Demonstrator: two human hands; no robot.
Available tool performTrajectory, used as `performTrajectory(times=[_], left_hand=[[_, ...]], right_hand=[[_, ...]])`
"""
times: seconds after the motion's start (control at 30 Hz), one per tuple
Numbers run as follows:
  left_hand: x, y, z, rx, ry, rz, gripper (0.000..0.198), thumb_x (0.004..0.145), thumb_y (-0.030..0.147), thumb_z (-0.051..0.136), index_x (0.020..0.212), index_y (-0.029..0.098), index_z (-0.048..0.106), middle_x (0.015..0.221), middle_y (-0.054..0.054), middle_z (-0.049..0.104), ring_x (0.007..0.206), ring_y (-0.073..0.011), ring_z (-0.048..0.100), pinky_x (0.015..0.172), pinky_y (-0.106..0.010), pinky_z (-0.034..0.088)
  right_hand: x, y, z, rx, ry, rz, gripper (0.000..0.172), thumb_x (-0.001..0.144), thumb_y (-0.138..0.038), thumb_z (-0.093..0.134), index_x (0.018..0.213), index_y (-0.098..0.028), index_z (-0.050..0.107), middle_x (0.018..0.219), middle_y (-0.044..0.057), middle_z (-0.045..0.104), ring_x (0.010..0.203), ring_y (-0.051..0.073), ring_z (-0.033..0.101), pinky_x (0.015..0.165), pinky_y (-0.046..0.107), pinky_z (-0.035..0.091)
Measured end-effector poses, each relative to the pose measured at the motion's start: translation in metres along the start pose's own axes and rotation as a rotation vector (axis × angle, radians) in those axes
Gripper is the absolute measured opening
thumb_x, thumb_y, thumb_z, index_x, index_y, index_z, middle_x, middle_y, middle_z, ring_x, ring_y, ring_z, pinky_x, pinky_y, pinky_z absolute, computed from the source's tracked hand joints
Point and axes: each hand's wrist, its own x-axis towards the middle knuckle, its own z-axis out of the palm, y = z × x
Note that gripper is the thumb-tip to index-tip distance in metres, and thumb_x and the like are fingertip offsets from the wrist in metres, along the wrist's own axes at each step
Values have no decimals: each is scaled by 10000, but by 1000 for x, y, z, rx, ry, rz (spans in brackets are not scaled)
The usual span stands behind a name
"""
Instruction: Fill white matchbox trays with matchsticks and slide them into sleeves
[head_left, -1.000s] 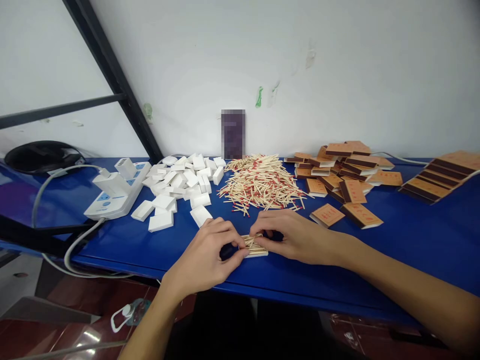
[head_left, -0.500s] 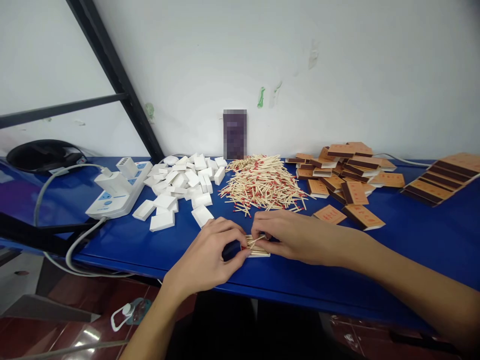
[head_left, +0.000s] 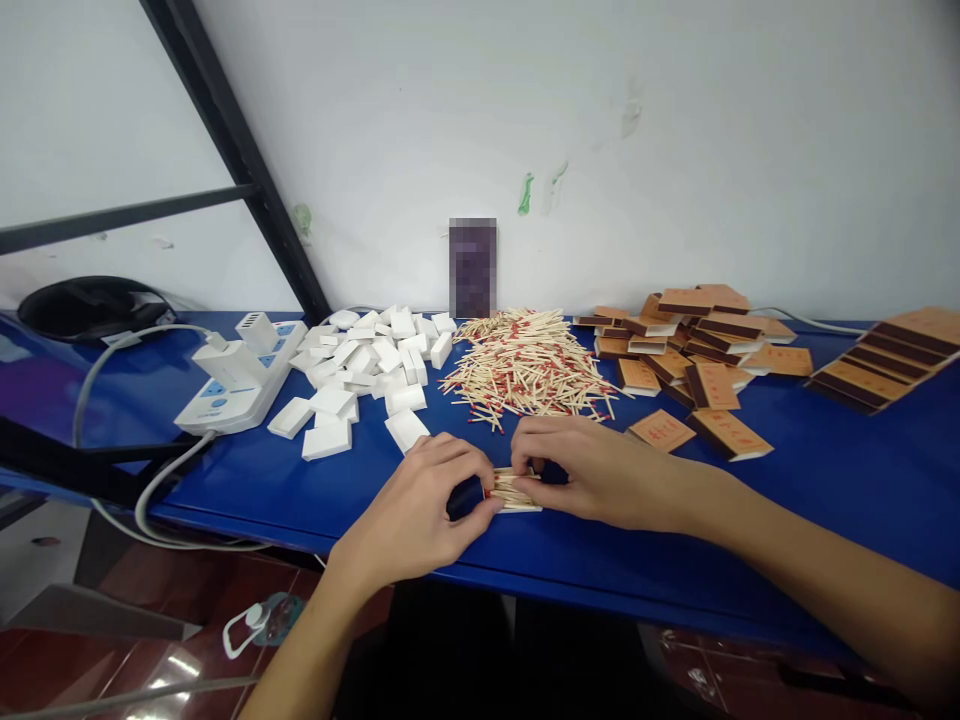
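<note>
A small white inner matchbox tray (head_left: 527, 509), filled with matches (head_left: 511, 490), lies on the blue table between my hands. My left hand (head_left: 424, 505) is closed on the tray's left end, with thumb in front and fingers behind. At the right end, the curled fingers and thumb of my right hand (head_left: 600, 472) press on the matches in the tray; its fingertips are partly hidden. Just beyond my hands spreads a heap of red-tipped matches (head_left: 532, 370). A loose white tray (head_left: 407, 430) lies by my left knuckles.
White trays (head_left: 360, 350) are piled at the left, beside a power strip (head_left: 247, 400) with cables. Orange-brown matchbox sleeves (head_left: 697, 335) are heaped at the right, with more sleeves (head_left: 889, 355) in a row farther right. A blurred dark rectangle (head_left: 472, 268) stands against the wall.
A match that slanted across the top of the tray now appears to lie in among the others. My right hand has shifted slightly right; the left keeps its hold.
</note>
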Motion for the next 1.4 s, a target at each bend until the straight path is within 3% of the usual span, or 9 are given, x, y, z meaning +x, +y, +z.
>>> performTrajectory(times=[0.33,0.53,1.03,1.2,1.4], left_hand=[[-2,3,-3,32,5,5,317,792,368,747,1021,227,580,1039,-2,645,936,-207,570,887,-365,426],[-1,2,-1,41,-11,1,279,825,239,675,1087,238,577,1027,-11,643,956,-213,567,915,-369,411],[-2,3,-1,18,-24,11,287,834,192,644,1109,243,580,1071,-14,638,980,-209,566,949,-377,400],[-2,2,-1,17,-20,11,289,832,193,647,1110,238,584,1066,-26,645,971,-215,572,938,-381,412],[-1,3,-2,22,-22,15,276,843,218,640,1112,241,583,1063,-25,646,969,-214,577,944,-382,409]], right_hand=[[-3,3,-3,50,31,-23,113,942,-229,513,873,-207,599,827,0,610,764,147,548,716,279,394],[-3,6,0,100,13,6,132,957,-269,498,980,-213,616,825,0,607,748,147,531,722,291,405],[-1,4,0,228,-31,48,183,982,-314,469,980,-202,613,773,-15,578,683,130,502,642,271,386],[-3,0,-1,222,-35,44,228,899,-415,612,986,-205,597,797,-15,564,702,138,494,638,273,384],[-4,2,0,215,-44,33,182,904,-360,599,1008,-211,588,811,-12,555,718,142,492,655,277,393]])
